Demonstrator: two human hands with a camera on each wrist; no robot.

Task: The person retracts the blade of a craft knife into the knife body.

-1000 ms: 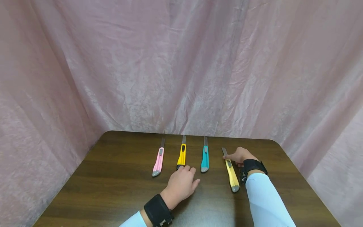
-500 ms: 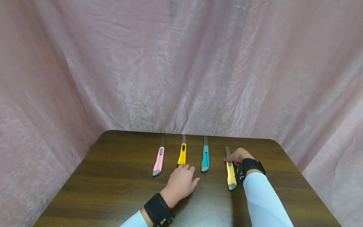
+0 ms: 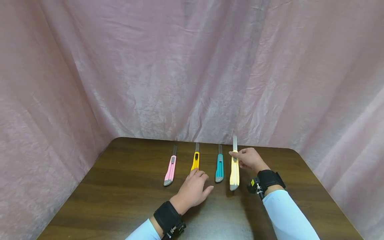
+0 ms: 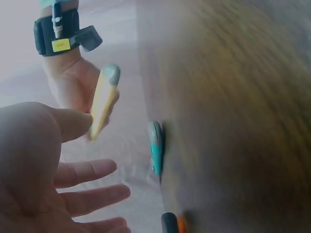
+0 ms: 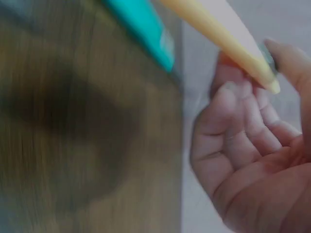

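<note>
My right hand [image 3: 252,159] pinches a pale yellow utility knife [image 3: 234,171] near the blade end of its handle. The knife is raised off the table, blade extended and pointing away, and its shadow falls below. In the right wrist view the thumb lies on one side of the pale yellow handle [image 5: 228,34] and curled fingers on the other. My left hand [image 3: 192,190] hovers with relaxed, spread fingers over the lower end of a deep yellow utility knife [image 3: 195,160], hiding part of it. A teal utility knife [image 3: 219,168] lies between the hands.
A pink utility knife [image 3: 170,171] lies left of the deep yellow one, blade out. All the knives on the brown wooden table [image 3: 120,193] point toward its back edge. Pink curtains [image 3: 192,73] hang behind and at the sides.
The pale yellow utility knife has turned from slanted to nearly straight, then gone up off the table and leftward with my right hand. My left hand has barely moved.
</note>
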